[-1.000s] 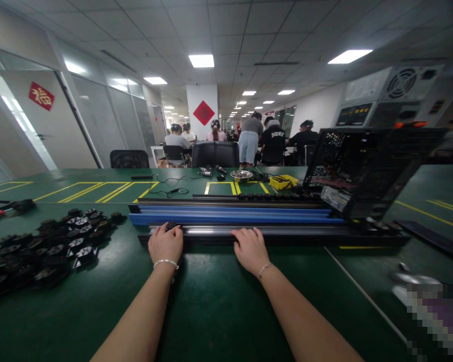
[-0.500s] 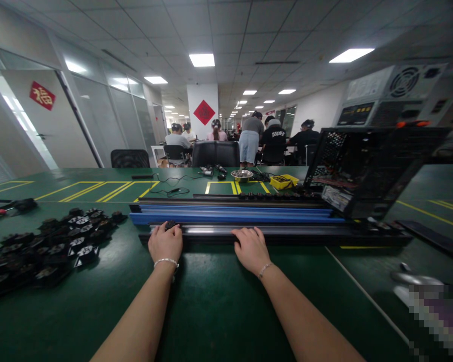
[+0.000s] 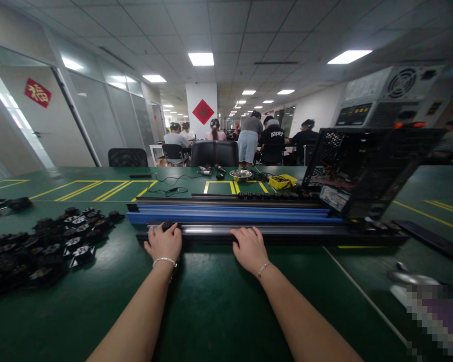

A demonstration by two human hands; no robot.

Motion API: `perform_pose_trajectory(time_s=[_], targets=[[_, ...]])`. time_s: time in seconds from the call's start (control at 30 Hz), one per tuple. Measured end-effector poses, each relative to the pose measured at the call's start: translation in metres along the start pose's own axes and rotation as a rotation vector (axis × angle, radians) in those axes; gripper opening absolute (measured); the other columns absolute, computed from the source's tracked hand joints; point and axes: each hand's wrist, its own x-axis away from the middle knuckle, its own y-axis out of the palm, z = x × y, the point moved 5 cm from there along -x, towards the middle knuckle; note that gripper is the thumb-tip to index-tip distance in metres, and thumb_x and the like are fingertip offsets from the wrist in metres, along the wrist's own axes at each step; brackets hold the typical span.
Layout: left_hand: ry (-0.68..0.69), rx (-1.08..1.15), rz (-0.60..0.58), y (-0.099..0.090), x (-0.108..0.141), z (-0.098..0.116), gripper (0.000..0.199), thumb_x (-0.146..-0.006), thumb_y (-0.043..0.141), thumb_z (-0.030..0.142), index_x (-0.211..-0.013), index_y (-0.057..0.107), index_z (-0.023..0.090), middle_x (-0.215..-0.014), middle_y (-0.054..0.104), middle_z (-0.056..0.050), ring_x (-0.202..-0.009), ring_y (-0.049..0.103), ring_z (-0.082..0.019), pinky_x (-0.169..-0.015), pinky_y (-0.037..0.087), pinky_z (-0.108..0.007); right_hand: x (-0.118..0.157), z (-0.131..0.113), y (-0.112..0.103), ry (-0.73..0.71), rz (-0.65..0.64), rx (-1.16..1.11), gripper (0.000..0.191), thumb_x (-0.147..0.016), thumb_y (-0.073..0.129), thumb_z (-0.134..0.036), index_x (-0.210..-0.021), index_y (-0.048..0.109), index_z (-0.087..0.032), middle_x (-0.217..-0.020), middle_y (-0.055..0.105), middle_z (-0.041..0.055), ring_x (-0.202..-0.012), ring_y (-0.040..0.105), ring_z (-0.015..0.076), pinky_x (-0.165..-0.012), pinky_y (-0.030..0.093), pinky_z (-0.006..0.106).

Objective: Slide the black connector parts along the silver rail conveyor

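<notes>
A long dark rail with a shiny strip (image 3: 207,230) lies across the green table (image 3: 211,311), just in front of a blue rail (image 3: 226,213). My left hand (image 3: 163,245) is closed around a small black part (image 3: 167,224) at the left portion of the dark rail. My right hand (image 3: 249,249) rests on the front of the same rail further right, its fingers bent over the edge; whether they hold anything besides the rail is hidden.
Many black parts (image 3: 47,246) are heaped at the left. An open computer case (image 3: 373,171) stands at the right, over the rails' ends. A metal bowl (image 3: 240,174) and yellow basket (image 3: 282,181) sit behind. People (image 3: 249,136) are in the background.
The whole view has shifted slightly, so the rails appear a little further left. My left thumb has spread slightly outward; both hands remain at the rail.
</notes>
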Motion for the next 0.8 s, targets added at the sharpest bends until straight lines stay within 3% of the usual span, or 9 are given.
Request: perform_pose_trajectory(time_s=[0.27, 0.8], targets=[[-0.015, 0.045, 0.007, -0.005, -0.004, -0.003, 0.037, -0.078, 0.037, 0.032, -0.102, 0.066, 0.030, -0.128, 0.049, -0.002, -0.126, 0.029, -0.030, -0.101, 0.029, -0.048, 0.000, 0.001, 0.000, -0.002, 0.022, -0.035, 0.030, -0.080, 0.043, -0.023, -0.107, 0.056, -0.028, -0.102, 0.060, 0.0019, -0.099, 0.048, 0.0169, -0.100, 0.014, 0.037], [-0.112, 0.124, 0.003, -0.005, -0.013, -0.016, 0.034, -0.077, 0.040, 0.034, -0.099, 0.066, 0.032, -0.130, 0.047, 0.001, -0.128, 0.027, -0.028, -0.102, 0.026, -0.050, 0.000, 0.001, 0.000, -0.005, 0.024, -0.032, 0.030, -0.080, 0.045, -0.023, -0.107, 0.056, -0.028, -0.102, 0.060, 0.0006, -0.099, 0.048, 0.0155, -0.101, 0.014, 0.035]])
